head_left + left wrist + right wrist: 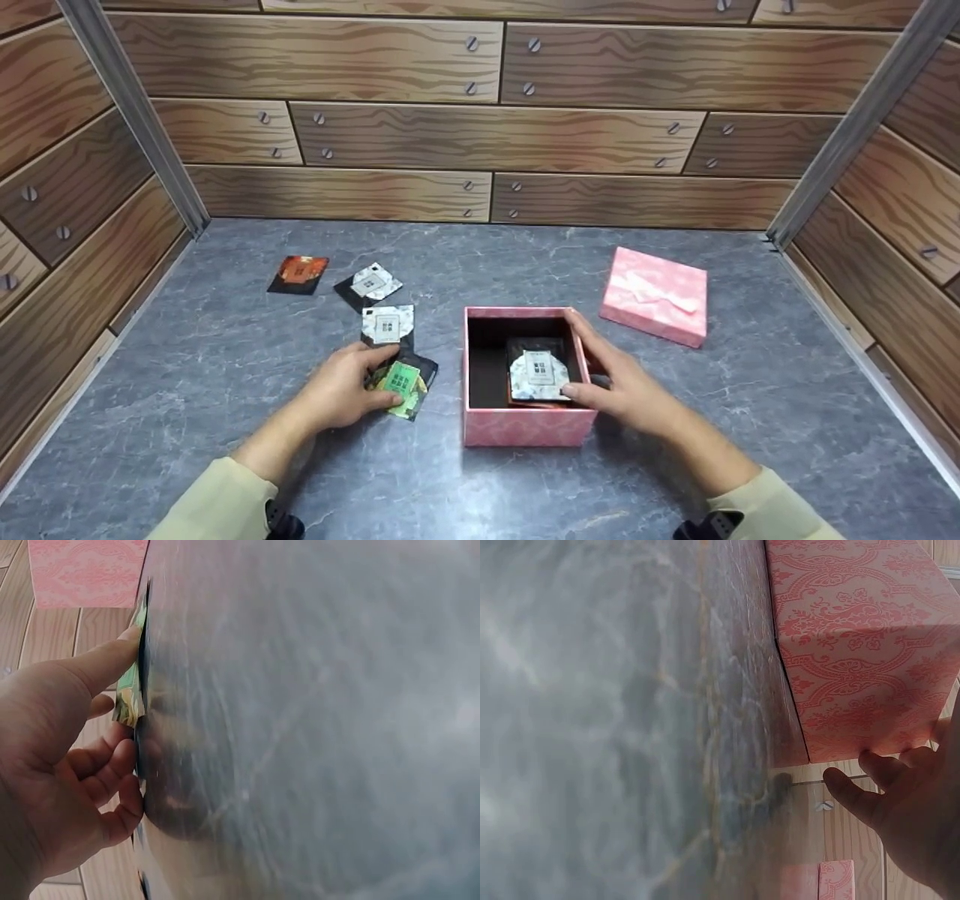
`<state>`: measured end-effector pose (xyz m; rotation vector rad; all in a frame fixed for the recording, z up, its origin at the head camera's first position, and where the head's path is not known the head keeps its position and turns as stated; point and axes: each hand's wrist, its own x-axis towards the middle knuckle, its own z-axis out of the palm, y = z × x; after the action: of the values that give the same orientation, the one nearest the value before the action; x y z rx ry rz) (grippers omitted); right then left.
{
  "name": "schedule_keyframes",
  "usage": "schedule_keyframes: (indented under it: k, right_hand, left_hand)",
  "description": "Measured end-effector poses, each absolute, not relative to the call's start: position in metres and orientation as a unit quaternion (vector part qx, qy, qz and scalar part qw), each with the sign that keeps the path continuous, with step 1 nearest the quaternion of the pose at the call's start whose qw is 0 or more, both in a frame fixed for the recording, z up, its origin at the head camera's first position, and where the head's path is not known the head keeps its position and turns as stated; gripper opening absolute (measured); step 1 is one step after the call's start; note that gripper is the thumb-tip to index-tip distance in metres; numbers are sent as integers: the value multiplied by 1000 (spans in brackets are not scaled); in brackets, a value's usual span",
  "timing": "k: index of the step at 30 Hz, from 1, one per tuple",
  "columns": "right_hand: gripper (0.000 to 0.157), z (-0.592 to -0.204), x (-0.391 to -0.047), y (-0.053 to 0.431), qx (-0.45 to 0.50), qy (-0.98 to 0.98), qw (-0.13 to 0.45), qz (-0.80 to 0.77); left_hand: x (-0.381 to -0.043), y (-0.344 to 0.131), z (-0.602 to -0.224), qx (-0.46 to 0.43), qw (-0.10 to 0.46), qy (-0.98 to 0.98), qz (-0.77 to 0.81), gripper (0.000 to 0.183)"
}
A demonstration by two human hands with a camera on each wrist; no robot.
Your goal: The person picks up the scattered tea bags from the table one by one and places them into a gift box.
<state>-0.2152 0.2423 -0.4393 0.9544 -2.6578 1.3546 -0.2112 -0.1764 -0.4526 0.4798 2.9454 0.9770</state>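
My left hand [346, 386] pinches a green and black sachet [403, 384] left of the pink box, thumb on its printed face. In the left wrist view this sachet [129, 690] bends slightly at the thumb, while the other fingers curl close to the tabletop. My right hand [630, 386] grips the right wall of the open pink patterned box [525, 429], its thumb over the rim and its fingers along the outside. Inside the box lies a white and black sachet [538, 375] with an orange edge showing under it.
A white and black sachet [388, 324] lies just beyond the left hand, partly overlapped by the green one. Farther back are another white one [373, 283] and an orange one [300, 271]. The pink lid [652, 296] rests behind the right hand. Wood-patterned walls [390, 135] enclose the table.
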Motion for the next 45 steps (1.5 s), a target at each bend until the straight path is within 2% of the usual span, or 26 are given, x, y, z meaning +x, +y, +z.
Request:
schedule_keyframes:
  k: [20,27,36,45]
  right_hand:
    - [95,-444,-213,246,310,-846,20,433]
    - [96,-443,-214,242,308,-852,18,423]
    - [96,-446,-213,242,300,-857,21,418]
    - [97,-441,-218,241,300,-854,21,424]
  left_hand:
    - [-210,-183,-455,182,36,914,360,78]
    - [-205,-192,-451,162,39,910,379,69]
    - [-201,-197,-446,197,37,897,393,56]
    - [-203,-200,-422,206,24,889,407,44]
